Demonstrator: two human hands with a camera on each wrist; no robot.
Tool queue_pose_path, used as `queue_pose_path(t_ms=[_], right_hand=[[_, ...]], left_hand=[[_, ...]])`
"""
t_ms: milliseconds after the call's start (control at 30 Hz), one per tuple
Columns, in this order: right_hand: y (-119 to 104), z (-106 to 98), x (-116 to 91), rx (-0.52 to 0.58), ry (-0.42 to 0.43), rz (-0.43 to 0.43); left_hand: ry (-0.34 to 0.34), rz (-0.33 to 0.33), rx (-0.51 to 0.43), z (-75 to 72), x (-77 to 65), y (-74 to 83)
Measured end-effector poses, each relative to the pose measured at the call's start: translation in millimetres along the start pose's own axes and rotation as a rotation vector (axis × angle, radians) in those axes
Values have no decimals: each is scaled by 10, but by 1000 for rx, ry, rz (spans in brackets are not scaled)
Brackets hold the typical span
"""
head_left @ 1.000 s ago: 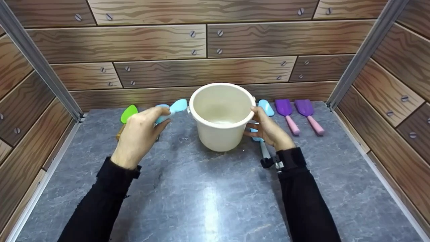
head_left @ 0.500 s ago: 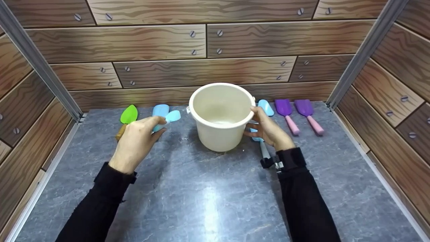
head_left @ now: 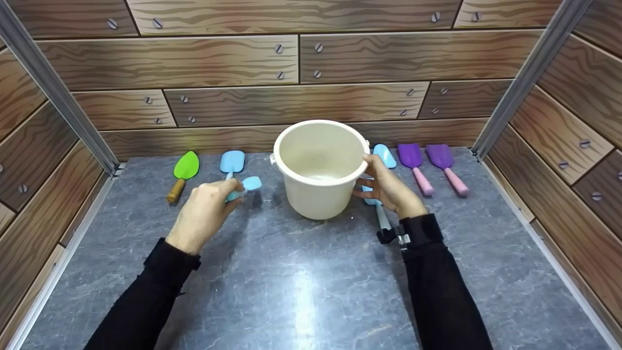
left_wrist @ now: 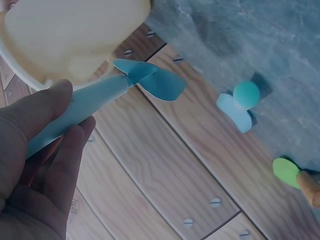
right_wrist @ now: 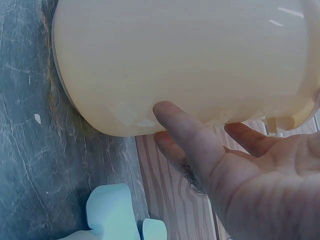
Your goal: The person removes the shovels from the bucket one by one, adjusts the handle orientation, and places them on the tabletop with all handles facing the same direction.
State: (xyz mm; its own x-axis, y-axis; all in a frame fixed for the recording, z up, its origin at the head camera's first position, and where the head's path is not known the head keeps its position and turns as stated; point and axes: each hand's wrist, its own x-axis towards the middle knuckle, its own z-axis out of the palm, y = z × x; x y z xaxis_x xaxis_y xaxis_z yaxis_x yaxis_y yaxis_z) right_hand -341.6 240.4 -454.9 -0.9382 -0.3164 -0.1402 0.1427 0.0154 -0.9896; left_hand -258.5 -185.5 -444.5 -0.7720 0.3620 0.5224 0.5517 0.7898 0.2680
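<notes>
My left hand (head_left: 204, 214) pinches the light blue handle of a small hand trowel (left_wrist: 160, 82) between thumb and fingers. Its blade points toward the bucket, above the table and left of it. The cream plastic bucket (head_left: 316, 199) stands upright in the middle, with nothing visible inside. My right hand (head_left: 388, 189) rests on the bucket's right side, thumb by the rim and extended fingers against the outer wall, as the right wrist view shows. Beyond the left hand lies another blue trowel (head_left: 233, 162), its handle partly hidden by that hand.
A green trowel (head_left: 186, 166) with a wooden handle lies at the back left. Behind and under the right hand are a light blue scoop (head_left: 385, 156) and a grey-handled blue trowel (head_left: 383, 216). Two purple shovels (head_left: 410, 155) with pink handles lie farther right. Wood-patterned walls enclose the table.
My left hand has drawn the trowel back from beside the bucket's rim, nearer the table's front, uncovering the blue and green trowels behind. The right hand and bucket have stayed put.
</notes>
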Motion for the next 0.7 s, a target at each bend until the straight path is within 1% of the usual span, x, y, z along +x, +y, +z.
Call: queue_pose_path(t_ms=[267, 367, 567, 700], right_hand=[[8, 5, 8, 11, 7, 9], [9, 6, 8, 16, 10, 10], [7, 12, 9, 19, 14, 10], [8, 12, 8, 18, 14, 9]], left_hand=[[-44, -1, 7, 114, -34, -44], [-56, -3, 5, 144, -51, -48], [-79, -30, 5, 200, -78, -57], [-87, -25, 2, 227, -87, -53]])
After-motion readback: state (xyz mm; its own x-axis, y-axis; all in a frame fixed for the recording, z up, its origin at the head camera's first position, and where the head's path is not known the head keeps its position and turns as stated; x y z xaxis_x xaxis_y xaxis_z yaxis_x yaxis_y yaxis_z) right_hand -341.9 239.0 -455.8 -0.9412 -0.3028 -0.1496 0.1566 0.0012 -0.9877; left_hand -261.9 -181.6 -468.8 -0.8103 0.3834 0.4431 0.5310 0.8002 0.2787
